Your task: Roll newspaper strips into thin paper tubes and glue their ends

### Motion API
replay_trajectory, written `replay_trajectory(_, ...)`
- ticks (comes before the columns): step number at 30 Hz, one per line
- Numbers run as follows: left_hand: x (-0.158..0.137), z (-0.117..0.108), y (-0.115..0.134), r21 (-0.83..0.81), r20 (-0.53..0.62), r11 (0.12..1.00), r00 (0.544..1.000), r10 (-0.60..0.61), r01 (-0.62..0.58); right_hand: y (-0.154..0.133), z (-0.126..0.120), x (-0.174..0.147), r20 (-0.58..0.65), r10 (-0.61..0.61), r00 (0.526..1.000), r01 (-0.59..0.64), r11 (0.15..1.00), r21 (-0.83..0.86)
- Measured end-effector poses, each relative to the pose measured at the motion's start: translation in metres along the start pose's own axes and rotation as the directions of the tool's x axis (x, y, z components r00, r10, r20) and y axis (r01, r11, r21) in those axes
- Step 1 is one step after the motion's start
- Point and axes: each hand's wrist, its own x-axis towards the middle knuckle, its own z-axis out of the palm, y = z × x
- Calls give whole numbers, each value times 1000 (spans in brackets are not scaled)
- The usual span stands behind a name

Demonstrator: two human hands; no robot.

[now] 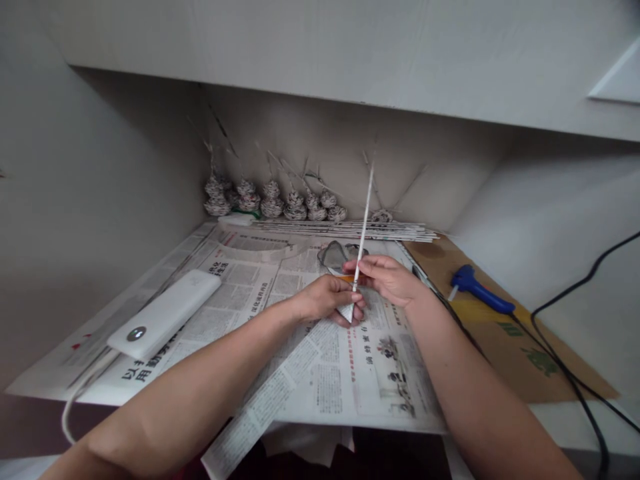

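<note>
Over newspaper (255, 273), both hands' fingers (371, 268) pinch rolled paper (366, 217)

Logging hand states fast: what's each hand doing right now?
Left hand: closed, holding the newspaper strip and rolled-paper stick low down.
Right hand: closed, holding the stick higher up.

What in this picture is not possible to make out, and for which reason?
Thin white stick, head view: lower end hidden by the left hand and paper strip.
Black cord, head view: cut off by the picture's edges.
Newspaper, head view: much print too small to read.
</note>
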Motion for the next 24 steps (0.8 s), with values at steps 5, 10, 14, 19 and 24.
replay_trajectory(5,-1,0,0,9,27,1000,1000,-1,1,2,0,1,-127,-44,991,45,999,3)
replay_trajectory(10,0,-1,-1,1,15,1000,1000,1,-1,4,4,1,-80,-23,997,19,999,-49)
replay_trajectory(14,0,-2,-3,13,50,1000,999,1,-2,10,4,7,-238,-173,956,126,972,-201)
replay_trajectory(19,-1,0,2,9,64,1000,998,-27,26,27,-2,18,-144,-453,880,125,512,-850)
replay_trajectory(24,-1,0,2,9,68,999,996,-54,53,40,-2,26,-130,-387,913,-48,214,-976)
